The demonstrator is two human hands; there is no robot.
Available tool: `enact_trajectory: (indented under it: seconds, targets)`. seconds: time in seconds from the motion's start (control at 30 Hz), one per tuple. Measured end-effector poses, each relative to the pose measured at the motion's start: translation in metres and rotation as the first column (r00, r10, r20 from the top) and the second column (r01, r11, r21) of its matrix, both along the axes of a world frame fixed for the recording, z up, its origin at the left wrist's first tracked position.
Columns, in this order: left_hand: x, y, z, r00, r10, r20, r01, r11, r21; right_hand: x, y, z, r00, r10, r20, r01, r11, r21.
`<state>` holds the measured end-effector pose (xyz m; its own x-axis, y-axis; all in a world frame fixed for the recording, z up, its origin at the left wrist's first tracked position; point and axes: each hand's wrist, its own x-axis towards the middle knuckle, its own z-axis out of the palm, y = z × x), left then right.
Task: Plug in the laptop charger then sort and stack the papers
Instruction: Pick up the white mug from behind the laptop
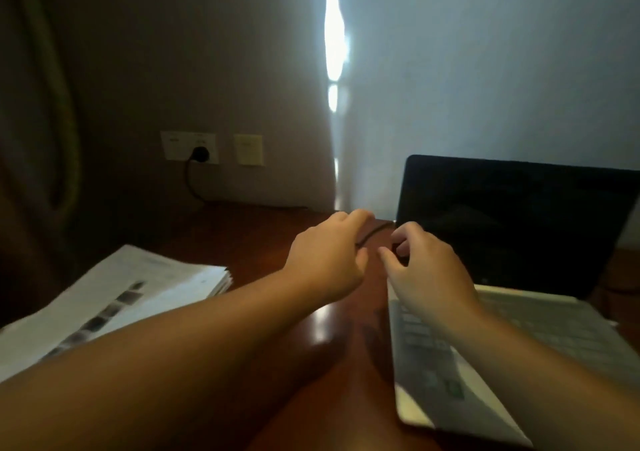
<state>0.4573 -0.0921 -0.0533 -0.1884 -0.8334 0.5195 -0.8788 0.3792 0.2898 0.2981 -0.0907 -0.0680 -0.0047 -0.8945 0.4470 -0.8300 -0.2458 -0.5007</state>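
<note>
Fingers [360, 216] of left hand [329, 260] curled round the thin dark cable [372, 232]; cable comes out of the fist toward 2 o'clock and runs to the laptop's left rear corner by the hinge. Whether the cable tip is seated in the port: cannot tell, blurred and partly hidden.

Left to right:
- Papers [114, 298]: loose white stack at 9 o'clock of the left hand, on the desk [263, 235], well apart from the laptop. Edges fanned at the right end, a row of dark printed patches on the top sheet.
- Wall outlet [188, 146] at 11 o'clock of the left hand, on the wall behind the desk. A black plug [200, 154] sits in it, its cord drops to the desk's back edge. A second, paler plate [248, 149] is just beside it at 3 o'clock.
- Left hand over the bare desk, between papers and laptop.
- Right hand [426, 270] just beside the left, at its 3 o'clock, apart from it. Fingers loosely curled, thumb and forefinger tips close together near the cable end; whether they pinch anything: cannot tell. It hovers over the laptop's left rear edge.
- Laptop [519, 329]: open, screen dark, silver keyboard deck, at 4 o'clock of the right hand. The right forearm crosses its deck.
</note>
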Motion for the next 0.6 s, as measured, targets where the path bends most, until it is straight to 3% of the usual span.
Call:
enact_trajectory:
  seconds: [0.17,0.3,0.43,0.6]
  targets:
    - [-0.026,-0.055,0.017,0.978,-0.005,-0.209,0.0,1.0,-0.022,-0.035,-0.041,0.008,0.984,0.146,-0.106,-0.153,0.986,-0.065]
    - [-0.036,-0.088,0.05,0.945,0.013,-0.326,-0.01,1.0,0.013,-0.043,-0.062,0.038,0.97,0.242,-0.017,-0.242,0.969,-0.04]
    - [-0.045,-0.105,0.094,0.924,0.038,-0.382,0.006,0.994,0.113,-0.054,-0.06,0.082,0.941,0.335,0.041,-0.335,0.942,-0.005]
    - [-0.085,-0.121,0.158,0.929,0.016,-0.37,0.062,0.978,0.199,-0.096,-0.056,0.146,0.948,0.308,0.08,-0.313,0.948,0.061]
